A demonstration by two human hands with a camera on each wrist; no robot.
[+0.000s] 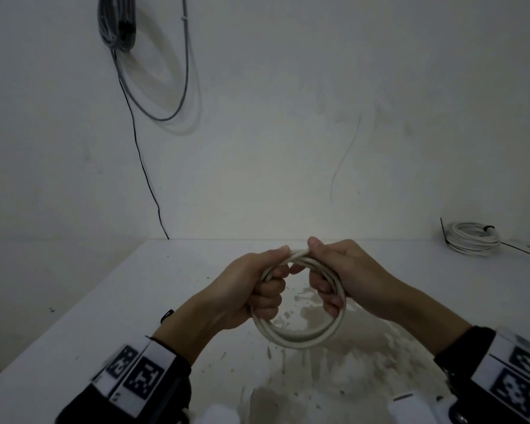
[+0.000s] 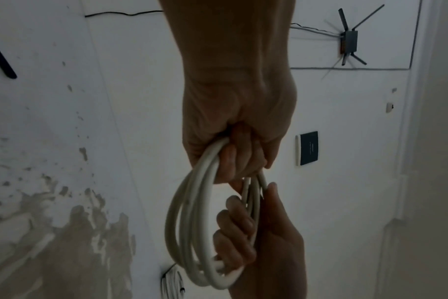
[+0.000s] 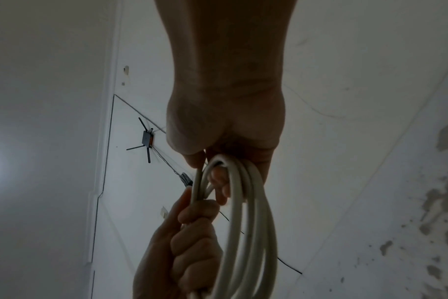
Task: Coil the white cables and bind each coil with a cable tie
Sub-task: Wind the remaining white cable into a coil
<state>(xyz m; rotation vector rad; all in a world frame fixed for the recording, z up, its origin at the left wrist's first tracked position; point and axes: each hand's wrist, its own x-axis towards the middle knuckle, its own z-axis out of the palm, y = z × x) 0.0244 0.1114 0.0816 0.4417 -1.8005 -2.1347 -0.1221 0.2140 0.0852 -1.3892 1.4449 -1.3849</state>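
A white cable coil (image 1: pixel 300 335) of several loops hangs above the white table (image 1: pixel 104 301), held by both hands. My left hand (image 1: pixel 257 289) grips the coil's left side with its fingers curled round the strands. My right hand (image 1: pixel 334 276) grips the top and right side, thumb on top and fingers through the ring. The left wrist view shows the coil (image 2: pixel 189 232) running out of my left hand (image 2: pixel 238 149), with my right hand (image 2: pixel 256 232) below it. In the right wrist view the coil (image 3: pixel 246 232) passes through my right hand (image 3: pixel 225 165), and my left hand (image 3: pixel 189 242) sits below.
A second white coil (image 1: pixel 471 238), bound with black cable ties, lies at the table's far right. A black cable tie (image 1: pixel 166 315) lies left of my left forearm. Grey cables (image 1: pixel 117 22) hang on the wall. The tabletop (image 1: pixel 334 377) is worn and flaked near me.
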